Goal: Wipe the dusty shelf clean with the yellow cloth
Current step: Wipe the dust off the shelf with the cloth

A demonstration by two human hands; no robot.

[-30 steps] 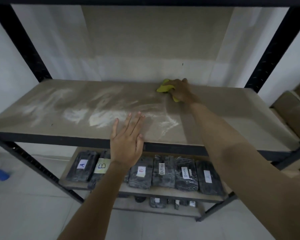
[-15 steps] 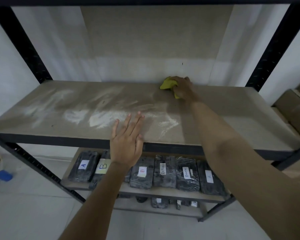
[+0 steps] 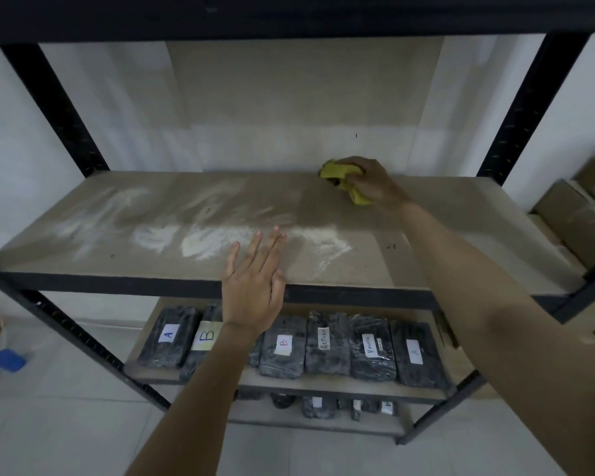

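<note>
Head view of a black metal rack with the dusty shelf (image 3: pixel 461 235) as the landmark board. The right hand (image 3: pixel 375 182) reaches to the back edge of this shelf, right of its middle, against the white wall (image 3: pixel 289 146); its fingers curl around the bunched yellow cloth (image 3: pixel 340 175), which is pressed onto the board, with folds showing on the left of the hand and beneath it. The left hand (image 3: pixel 255 286) lies flat across the shelf's front edge near its middle, fingers straight and slightly spread, holding nothing; fingertips touch the board. White dust streaks (image 3: pixel 203 240) cover the left and centre of the shelf, and a further patch (image 3: pixel 323 242) lies just right of the left hand. The shelf surface around and to the right of the cloth appears plain brown. Below the shelf, a lower board carries a row of black wrapped packages (image 3: pixel 371 348) with white labels, some reading A, B and Return. Left of the shelf, on the tiled floor, lies a small blue object (image 3: pixel 7 360). Right of the shelf stand cardboard boxes (image 3: pixel 574 218).
</note>
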